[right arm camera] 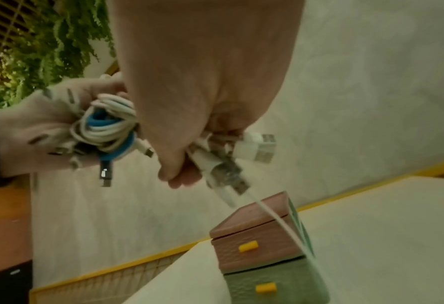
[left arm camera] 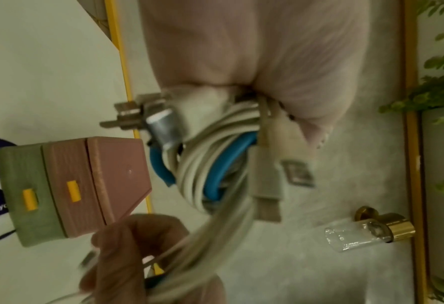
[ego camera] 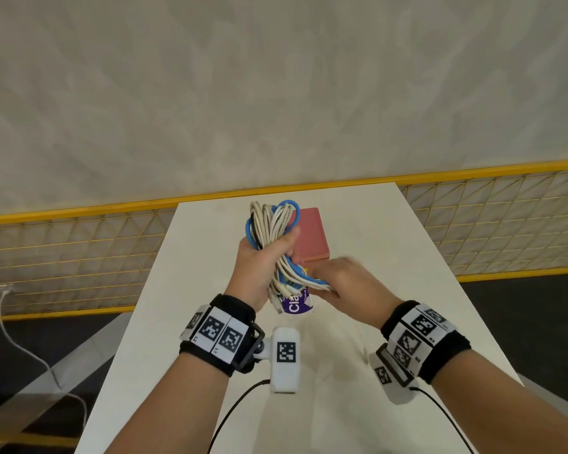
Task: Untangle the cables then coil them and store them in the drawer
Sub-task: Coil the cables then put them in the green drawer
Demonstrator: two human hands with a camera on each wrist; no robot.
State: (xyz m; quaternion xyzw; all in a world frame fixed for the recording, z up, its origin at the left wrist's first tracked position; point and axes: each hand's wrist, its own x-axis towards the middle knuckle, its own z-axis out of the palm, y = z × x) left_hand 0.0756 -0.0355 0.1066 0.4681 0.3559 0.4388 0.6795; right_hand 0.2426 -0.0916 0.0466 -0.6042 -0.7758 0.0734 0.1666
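Observation:
My left hand grips a tangled bundle of white and blue cables and holds it above the table; the same bundle fills the left wrist view, with plugs sticking out. Just right of it, my right hand pinches the loose lower ends of the cables; the right wrist view shows white USB plugs between its fingers. Behind the hands stands a small drawer box with a pink upper drawer and a green lower drawer, both closed, each with a yellow handle.
A white table carries the box and a purple printed label under the hands. A yellow-framed mesh railing runs behind the table. A white cord lies on the floor at the left.

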